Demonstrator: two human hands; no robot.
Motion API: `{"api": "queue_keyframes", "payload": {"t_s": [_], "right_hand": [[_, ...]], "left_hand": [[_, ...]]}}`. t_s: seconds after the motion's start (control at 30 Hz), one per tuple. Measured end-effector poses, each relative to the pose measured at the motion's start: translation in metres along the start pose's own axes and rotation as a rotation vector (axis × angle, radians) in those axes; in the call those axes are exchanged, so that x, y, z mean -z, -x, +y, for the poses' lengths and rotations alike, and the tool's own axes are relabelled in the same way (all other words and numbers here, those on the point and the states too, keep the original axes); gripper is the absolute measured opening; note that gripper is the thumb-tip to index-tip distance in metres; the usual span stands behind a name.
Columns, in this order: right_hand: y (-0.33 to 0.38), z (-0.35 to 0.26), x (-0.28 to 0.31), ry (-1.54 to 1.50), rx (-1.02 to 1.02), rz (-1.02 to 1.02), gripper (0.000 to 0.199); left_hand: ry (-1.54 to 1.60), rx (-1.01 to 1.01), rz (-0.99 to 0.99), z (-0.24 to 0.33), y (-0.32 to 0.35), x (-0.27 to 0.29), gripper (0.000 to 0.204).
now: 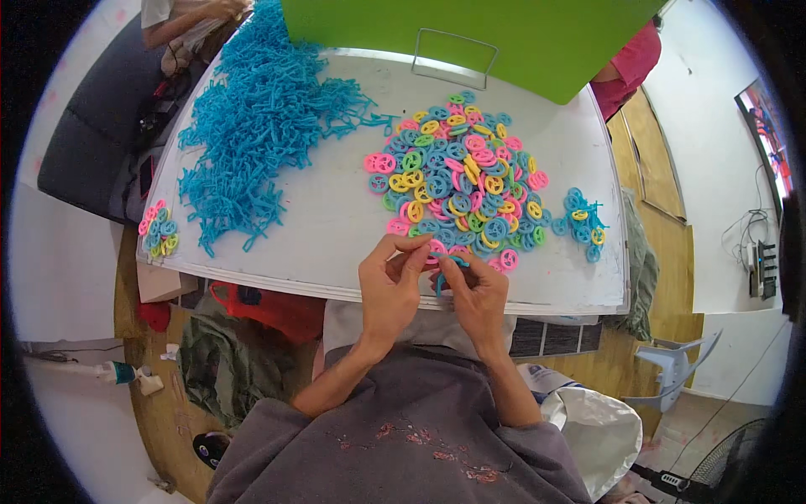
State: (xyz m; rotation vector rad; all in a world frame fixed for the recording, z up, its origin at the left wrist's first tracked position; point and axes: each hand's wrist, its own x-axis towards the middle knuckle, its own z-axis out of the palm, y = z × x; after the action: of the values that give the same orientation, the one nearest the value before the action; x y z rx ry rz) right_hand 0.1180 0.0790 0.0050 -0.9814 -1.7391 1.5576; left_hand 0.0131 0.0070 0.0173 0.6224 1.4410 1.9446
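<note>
At the near edge of the white table, my left hand [391, 284] and my right hand [478, 301] meet with fingertips pinched. Between them is a small blue plastic piece [456, 261], its thin arm reaching from the left fingertips to the right thumb and finger. Another blue part hangs below, partly covered by the right fingers. Just beyond the left fingertips shows a pink spoked wheel [436, 249]; whether it is held or lies on the table, I cannot tell. Close ahead rises a heap of small plastic wheels [470, 181] in blue, pink, yellow and green.
A large mound of blue plastic pieces [260, 118] covers the table's left. Small clusters of wheels lie at the left corner [159, 228] and right side [583, 223]. At the back stands a green bin [470, 42] with a wire handle. Two other people are beyond the table.
</note>
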Motion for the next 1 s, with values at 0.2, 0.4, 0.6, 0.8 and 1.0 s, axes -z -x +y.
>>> {"api": "queue_keyframes", "payload": {"t_s": [0.2,0.4,0.6,0.8,1.0], "right_hand": [[0.002,-0.005,-0.005,0.028,0.066,0.062,0.014],[-0.009,0.001,0.008,0.291,0.436,0.034,0.016],[0.001,-0.029,0.03,-0.275,-0.104,-0.281,0.027],[0.0,-0.021,0.043,-0.116,0.009,-0.304,0.026],[-0.013,-0.002,0.048,0.235,0.522,0.008,0.02]], "left_hand": [[-0.097,-0.067,0.027,0.0,-0.002,-0.001,0.012],[-0.11,-0.088,-0.091,-0.002,-0.013,0.006,0.011],[-0.018,0.119,-0.188,0.007,-0.009,0.013,0.017],[0.149,0.321,-0.347,-0.007,-0.003,0.008,0.022],[-0.787,-0.26,0.001,-0.004,-0.02,0.018,0.028]]}}
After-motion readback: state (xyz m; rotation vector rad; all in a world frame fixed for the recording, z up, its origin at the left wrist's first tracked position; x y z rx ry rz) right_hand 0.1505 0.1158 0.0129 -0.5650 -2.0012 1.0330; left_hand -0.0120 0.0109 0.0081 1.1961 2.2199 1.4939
